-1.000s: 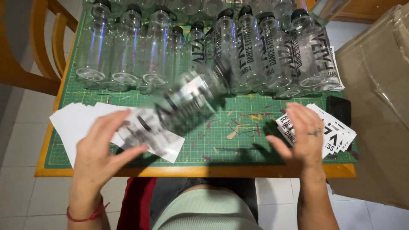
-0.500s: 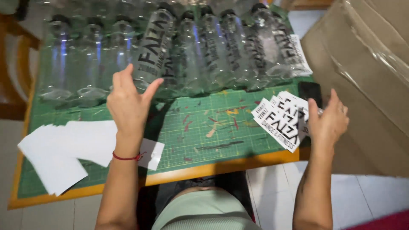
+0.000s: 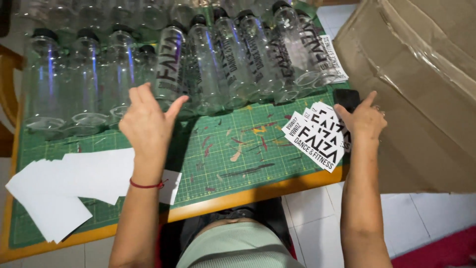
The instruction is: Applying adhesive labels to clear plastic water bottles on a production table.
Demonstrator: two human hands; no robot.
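Head view is looking down on a big cardboard box (image 3: 426, 84) that is filling the space to the right of the right hand (image 3: 363, 118), its flap leaning close beside the knuckles. A green cutting mat (image 3: 248, 149) is spreading under both hands, marked with a grid and smeared with paint streaks, and it is lying on an orange-edged table (image 3: 258, 193) whose front rim is running just below the wrists. Beyond the fingers, rows of clear plastic bottles (image 3: 84, 79) with black caps are standing upright; those ahead of the right hand are carrying black lettered labels, those ahead and to the outer side of the left hand (image 3: 147, 121) are bare. The left hand is spreading wide, fingers fanned and thumb out, and is pressing against the base of one labelled bottle (image 3: 171, 69), holding nothing else. A loose sheaf of blank white backing sheets (image 3: 69, 191) is lying below and outward of the left wrist, which is wearing a thin red string bracelet (image 3: 147, 185). The right hand is resting with relaxed, half-open fingers, its forefinger touching a black phone (image 3: 345, 98); its palm is lying at the edge of a fanned stack of white stickers (image 3: 317, 135) with black lettering, which sits just inward of that hand.
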